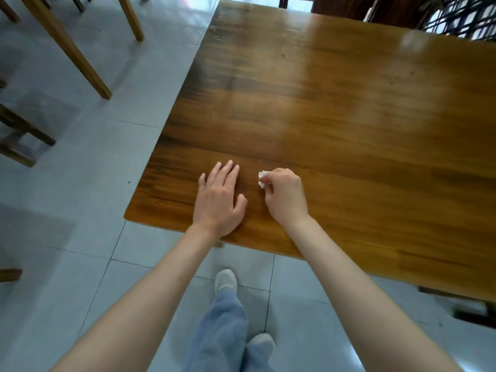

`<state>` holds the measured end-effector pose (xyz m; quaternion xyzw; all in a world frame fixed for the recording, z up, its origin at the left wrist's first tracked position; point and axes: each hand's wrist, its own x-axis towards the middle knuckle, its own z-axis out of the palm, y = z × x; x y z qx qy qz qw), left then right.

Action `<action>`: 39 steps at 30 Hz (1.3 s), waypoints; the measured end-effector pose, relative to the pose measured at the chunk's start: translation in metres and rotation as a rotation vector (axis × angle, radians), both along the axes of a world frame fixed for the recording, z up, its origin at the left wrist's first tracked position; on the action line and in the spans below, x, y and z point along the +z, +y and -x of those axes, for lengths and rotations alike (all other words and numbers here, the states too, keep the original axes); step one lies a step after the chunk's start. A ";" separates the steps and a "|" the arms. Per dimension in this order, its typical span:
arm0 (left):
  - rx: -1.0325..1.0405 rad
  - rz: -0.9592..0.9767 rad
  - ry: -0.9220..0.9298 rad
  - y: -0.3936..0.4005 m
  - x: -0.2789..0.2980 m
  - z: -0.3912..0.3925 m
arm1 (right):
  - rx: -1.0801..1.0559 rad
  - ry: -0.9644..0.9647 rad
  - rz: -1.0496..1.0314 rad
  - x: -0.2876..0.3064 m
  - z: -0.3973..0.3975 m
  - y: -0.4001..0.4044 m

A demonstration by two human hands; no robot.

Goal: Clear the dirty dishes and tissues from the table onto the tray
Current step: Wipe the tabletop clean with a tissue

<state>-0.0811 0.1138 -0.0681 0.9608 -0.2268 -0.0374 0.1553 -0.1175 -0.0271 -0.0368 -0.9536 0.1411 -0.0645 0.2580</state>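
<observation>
One tissue (262, 179) pinched in right hand (285, 197) fingers (271, 175).

Left hand (218, 198) flat on the tabletop (349, 124) near its front corner, right hand (285, 196) just beside it, pinching a tissue (261, 179) between them.

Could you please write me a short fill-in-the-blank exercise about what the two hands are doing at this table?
1. The right hand pinches a crumpled white ____.
2. The left hand lies with fingers ____ over the wooden table.
3. The tissue sits near the table's ____ edge.

Missing words: tissue; straight; near
</observation>
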 end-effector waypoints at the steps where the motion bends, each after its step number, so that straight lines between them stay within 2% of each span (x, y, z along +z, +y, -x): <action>1: 0.001 -0.005 0.001 0.000 0.000 0.000 | 0.017 -0.004 0.003 -0.001 0.004 0.003; 6: 0.020 0.013 -0.012 -0.001 -0.002 0.003 | 0.100 -0.006 0.040 -0.002 0.030 0.003; 9: 0.015 0.092 0.011 0.000 0.000 0.002 | 0.090 0.001 0.048 -0.001 0.046 -0.012; 13: 0.031 0.248 0.037 0.015 0.008 -0.004 | -0.094 -0.029 0.071 0.000 0.062 -0.059; 18: 0.067 0.209 -0.002 0.043 0.023 -0.015 | -0.294 -0.094 0.078 0.005 0.058 -0.093; 22: 0.068 0.199 -0.009 0.041 0.020 -0.015 | -0.172 -0.108 0.043 0.010 0.047 -0.062; 30: 0.101 0.081 -0.083 0.046 0.008 -0.022 | 0.261 -0.106 -0.154 0.009 0.046 0.050; 35: 0.136 0.057 -0.082 0.049 0.005 -0.025 | 0.439 -0.007 -0.079 0.001 0.056 0.054; 39: 0.130 0.070 -0.078 0.051 0.004 -0.025 | 0.449 0.022 -0.053 0.002 0.065 0.032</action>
